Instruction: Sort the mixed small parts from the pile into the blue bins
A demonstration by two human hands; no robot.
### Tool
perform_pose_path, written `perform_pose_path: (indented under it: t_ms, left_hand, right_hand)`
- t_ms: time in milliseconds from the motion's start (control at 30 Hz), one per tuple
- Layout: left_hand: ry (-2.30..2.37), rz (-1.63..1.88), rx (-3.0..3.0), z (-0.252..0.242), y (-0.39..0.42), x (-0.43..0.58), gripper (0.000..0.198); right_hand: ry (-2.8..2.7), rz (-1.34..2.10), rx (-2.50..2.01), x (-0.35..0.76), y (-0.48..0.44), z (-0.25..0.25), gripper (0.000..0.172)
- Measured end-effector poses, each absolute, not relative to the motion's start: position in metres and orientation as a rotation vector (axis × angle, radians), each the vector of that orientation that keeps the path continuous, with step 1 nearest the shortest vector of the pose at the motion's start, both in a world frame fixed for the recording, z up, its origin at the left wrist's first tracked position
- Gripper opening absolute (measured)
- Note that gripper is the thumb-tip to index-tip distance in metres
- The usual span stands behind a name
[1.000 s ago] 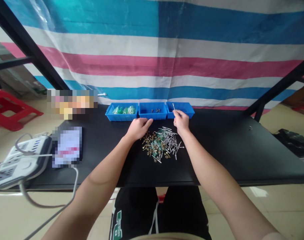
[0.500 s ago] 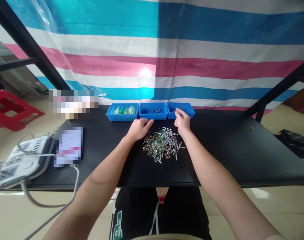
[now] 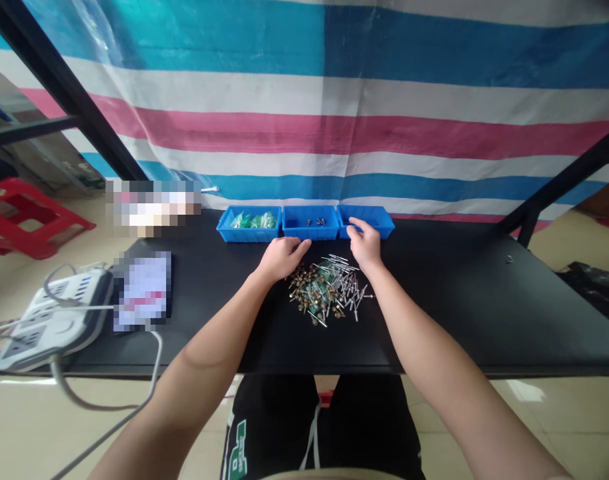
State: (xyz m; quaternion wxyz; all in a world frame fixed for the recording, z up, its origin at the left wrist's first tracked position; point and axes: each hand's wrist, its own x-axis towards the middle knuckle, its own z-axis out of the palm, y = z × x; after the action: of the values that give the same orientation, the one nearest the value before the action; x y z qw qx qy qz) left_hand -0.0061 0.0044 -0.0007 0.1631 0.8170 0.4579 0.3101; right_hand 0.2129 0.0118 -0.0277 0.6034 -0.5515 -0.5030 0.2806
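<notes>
A heap of small metal parts [image 3: 327,290], brass screws, silver rivets and green bits, lies on the black table [image 3: 484,313]. My left hand [image 3: 283,257] rests at the heap's left edge, fingers stretched toward it and holding nothing. My right hand [image 3: 365,242] hovers between the heap and the right blue bin [image 3: 379,222], fingers loosely curled; nothing shows in them. The middle blue bin [image 3: 309,223] holds a few dark screws. The left blue bin [image 3: 248,224] holds green plastic pieces.
A white power strip [image 3: 54,319] with a grey cable lies at the table's left end beside a blurred flat item [image 3: 143,290]. A striped tarp [image 3: 334,113] hangs behind the bins. Black frame bars [image 3: 64,93] slant at both sides. A red stool [image 3: 19,217] stands at left.
My right hand held a silver rivet upright over the right bin, lowered it there, and now shows no rivet. My left hand stayed at the heap.
</notes>
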Motion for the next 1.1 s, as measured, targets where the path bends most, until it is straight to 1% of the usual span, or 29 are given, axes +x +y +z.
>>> perform_pose_path:
  t_ms: [67, 133, 267, 400, 767, 1000, 1100]
  left_hand:
    - [1.308, 0.896, 2.329, -0.001, 0.004, -0.006, 0.051]
    - [1.3, 0.909, 2.332, -0.001, 0.004, -0.006, 0.051]
    - [1.276, 0.93, 2.354, 0.0, 0.004, -0.005, 0.05]
    - [1.261, 0.929, 2.366, 0.0, 0.004, -0.006, 0.049]
    - [1.269, 0.898, 2.377, -0.001, 0.005, -0.007, 0.05]
    - [1.274, 0.91, 2.381, -0.001, 0.004, -0.006, 0.05]
    - [1.279, 0.896, 2.386, 0.0, 0.004, -0.005, 0.05]
  right_hand:
    - [-1.378, 0.471, -1.337, 0.206, 0.004, -0.024, 0.035]
    - [-1.599, 0.335, -1.39, 0.2, -0.003, -0.021, 0.03]
    - [-1.998, 0.197, -1.408, 0.19, -0.012, -0.019, 0.031]
    - [-2.215, 0.147, -1.352, 0.185, -0.016, -0.018, 0.035]
    - [-2.298, 0.278, -1.248, 0.181, -0.016, -0.018, 0.015]
    - [-2.29, 0.307, -1.211, 0.181, -0.014, -0.022, 0.013]
    - [-2.286, 0.298, -1.216, 0.181, -0.014, -0.022, 0.015]
